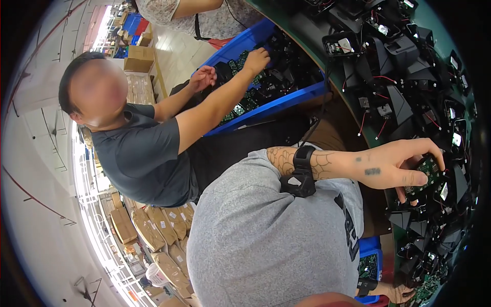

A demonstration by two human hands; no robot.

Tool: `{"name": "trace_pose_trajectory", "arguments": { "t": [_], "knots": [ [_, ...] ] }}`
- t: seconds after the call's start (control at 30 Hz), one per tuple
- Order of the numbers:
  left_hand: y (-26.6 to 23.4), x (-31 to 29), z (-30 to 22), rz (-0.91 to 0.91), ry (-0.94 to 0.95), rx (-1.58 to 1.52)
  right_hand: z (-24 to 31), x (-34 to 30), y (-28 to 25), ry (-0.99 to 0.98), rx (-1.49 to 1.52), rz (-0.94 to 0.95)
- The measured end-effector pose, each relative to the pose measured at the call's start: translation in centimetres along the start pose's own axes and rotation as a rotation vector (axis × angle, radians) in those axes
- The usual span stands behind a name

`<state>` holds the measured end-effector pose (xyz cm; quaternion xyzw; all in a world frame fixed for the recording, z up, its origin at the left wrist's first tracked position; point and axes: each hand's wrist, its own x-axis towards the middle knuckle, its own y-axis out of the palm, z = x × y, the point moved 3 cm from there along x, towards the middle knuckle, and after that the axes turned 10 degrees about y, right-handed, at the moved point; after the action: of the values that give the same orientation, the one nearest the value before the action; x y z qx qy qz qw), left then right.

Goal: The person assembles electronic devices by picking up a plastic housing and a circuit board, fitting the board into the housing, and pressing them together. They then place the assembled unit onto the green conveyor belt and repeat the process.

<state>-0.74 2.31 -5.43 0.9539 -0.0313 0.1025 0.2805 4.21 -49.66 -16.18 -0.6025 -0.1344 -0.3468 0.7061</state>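
My left hand (401,166), a black strap and box at its wrist, is closed round a green circuit board (428,171) above the crowded table. Its thumb lies across the board's near side and the fingers curl over the far edge. Low in the view, my right hand (400,294) reaches to the table beside a heap of green circuit boards (428,289). Its fingers are curled, and what they hold is hidden. Around both hands lie black plastic housings (401,105) with red and black wires and small white connectors.
A co-worker (143,133) in a dark shirt reaches into a big blue bin (255,107) of boards and black parts. Another person (169,15) stands behind it. A smaller blue bin (378,256) with boards sits by my right arm. Cartons (138,59) line the floor.
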Motion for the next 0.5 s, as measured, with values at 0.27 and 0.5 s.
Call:
{"name": "trace_pose_trajectory", "arguments": {
  "t": [0.27, 0.5],
  "knots": [
    [0.2, -1.0, -2.0, -0.079, -0.182, 0.144, -6.5, -0.5, 0.6, 0.099, -0.101, -0.189],
    [1.0, 0.3, -1.8, -0.029, -0.182, 0.134, -2.8, -2.3, -2.5, 0.237, 0.110, -0.236]
  ]
}}
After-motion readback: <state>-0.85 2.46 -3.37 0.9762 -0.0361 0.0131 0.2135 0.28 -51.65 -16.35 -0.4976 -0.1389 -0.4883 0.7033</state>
